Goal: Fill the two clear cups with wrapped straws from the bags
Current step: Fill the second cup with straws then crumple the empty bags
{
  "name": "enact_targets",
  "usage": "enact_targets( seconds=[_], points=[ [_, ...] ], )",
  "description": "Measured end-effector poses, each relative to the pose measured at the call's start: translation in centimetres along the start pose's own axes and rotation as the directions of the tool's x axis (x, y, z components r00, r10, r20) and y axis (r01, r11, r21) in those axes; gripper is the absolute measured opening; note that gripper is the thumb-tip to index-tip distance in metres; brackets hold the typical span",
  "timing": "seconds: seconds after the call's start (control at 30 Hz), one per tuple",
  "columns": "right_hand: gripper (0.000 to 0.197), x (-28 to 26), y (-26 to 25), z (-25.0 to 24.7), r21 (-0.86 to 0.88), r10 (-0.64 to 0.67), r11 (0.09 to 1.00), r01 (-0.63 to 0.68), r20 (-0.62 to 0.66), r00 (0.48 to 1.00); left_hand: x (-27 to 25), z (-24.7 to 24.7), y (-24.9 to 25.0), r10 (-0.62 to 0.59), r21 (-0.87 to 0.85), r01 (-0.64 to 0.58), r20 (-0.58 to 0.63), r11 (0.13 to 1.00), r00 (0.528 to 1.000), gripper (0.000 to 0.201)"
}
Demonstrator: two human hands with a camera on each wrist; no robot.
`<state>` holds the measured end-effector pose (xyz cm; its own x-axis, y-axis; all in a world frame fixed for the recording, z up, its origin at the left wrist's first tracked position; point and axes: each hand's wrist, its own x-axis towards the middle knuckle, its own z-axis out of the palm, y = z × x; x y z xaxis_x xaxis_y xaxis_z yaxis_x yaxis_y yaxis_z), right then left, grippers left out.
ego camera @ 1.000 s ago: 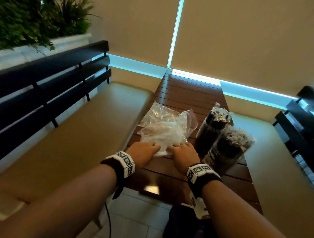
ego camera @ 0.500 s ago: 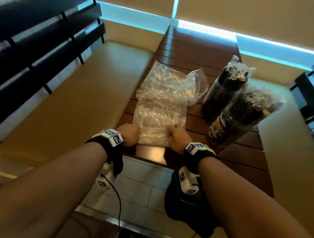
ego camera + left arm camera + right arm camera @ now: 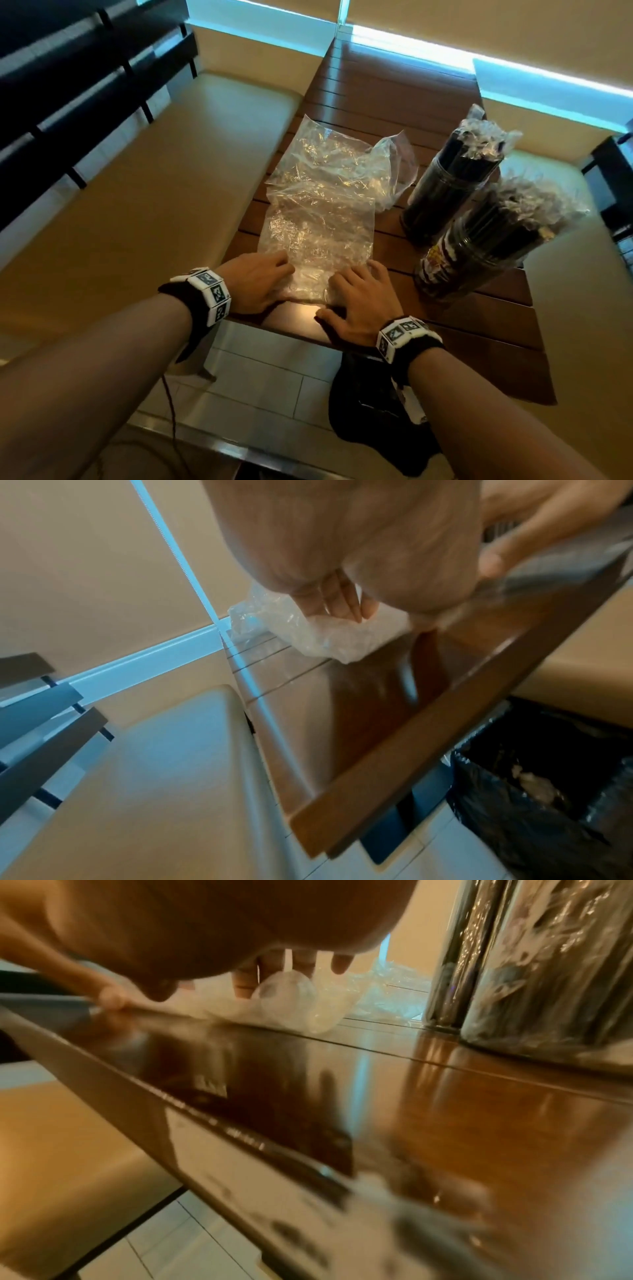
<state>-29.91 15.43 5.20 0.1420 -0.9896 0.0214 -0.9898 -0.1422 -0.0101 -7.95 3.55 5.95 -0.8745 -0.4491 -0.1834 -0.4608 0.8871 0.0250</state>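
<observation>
Both hands lie palm-down on the near end of an empty clear plastic bag. The left hand point(image 3: 258, 282) has its fingers extended and close together, pressing the bag's near-left corner flat against the counter point(image 3: 479, 329); nothing is enclosed in it. The right hand point(image 3: 359, 305) is spread wider, fingers straight on the bag's near-right corner and thumb stretched toward the counter's front edge; it too grasps nothing. In the right wrist view the film bulges into a small fold under the fingertips point(image 3: 303, 964).

Bags, counted: two. The flattened bag point(image 3: 318, 219) runs lengthwise away from the hands; a second crumpled bag point(image 3: 394, 168) lies partly beneath its far right corner. Both appear empty.

Cups, counted: two. The far cup point(image 3: 442, 192) and the near cup point(image 3: 469, 263) stand to the right of the bags, close to each other and apart from the hands. Each is packed with dark wrapped straws point(image 3: 479, 144) whose clear wrapper ends fan out above the rim. The near cup carries a printed label on its lower wall.

Surroundings: one slatted dark-wood counter, with one beige cushioned seat point(image 3: 144, 205) on its left. A bin lined with black plastic point(image 3: 548, 791) stands on the tiled floor under the counter's near edge.
</observation>
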Motion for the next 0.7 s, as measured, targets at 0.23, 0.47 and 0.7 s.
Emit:
enact_targets(
  seconds=[0.23, 0.47, 0.7],
  points=[
    [0.024, 1.9, 0.6, -0.9, 0.162, 0.104, 0.981, -0.107, 0.03, 0.994, 1.7, -0.8, -0.5, -0.302, -0.351, 0.267, -0.049, 0.898, 0.952, 0.015],
    [0.018, 3.9, 1.6, -0.3, 0.307, 0.269, 0.902, -0.304, 0.153, 0.951, 3.1, 0.5, 0.1, -0.489, -0.24, 0.468, -0.031, 0.85, 0.872, 0.029],
    [0.024, 3.7, -0.1, 0.4, 0.059, 0.169, 0.984, -0.166, -0.046, 0.985, 4.5, 0.9, 0.5, -0.64, -0.225, 0.628, 0.027, 0.745, 0.768, 0.047]
  ],
)
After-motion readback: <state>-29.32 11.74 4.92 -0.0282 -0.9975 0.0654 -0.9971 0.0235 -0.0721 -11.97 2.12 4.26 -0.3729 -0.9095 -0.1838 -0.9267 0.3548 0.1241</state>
